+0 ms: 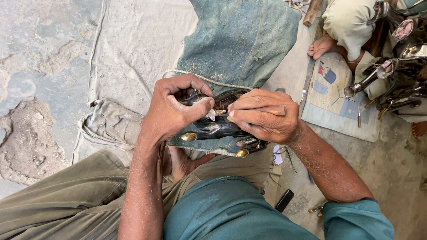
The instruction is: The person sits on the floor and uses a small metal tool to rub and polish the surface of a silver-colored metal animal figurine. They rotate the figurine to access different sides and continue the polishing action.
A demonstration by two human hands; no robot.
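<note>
Left to right: I see bare concrete floor (31,66), then a pale cloth (133,49) under a blue-grey cloth (240,40); my left hand (171,111) has its grip clamped on the dark horn-like carved piece (213,128), which rests on the lap at centre; my right hand (264,116) is closed over its right end, pressing a small tool whose tip I cannot see; I judge fine shaping in progress; the next stroke calls for steady bracing; a co-worker's foot (321,46) lies far right.
</note>
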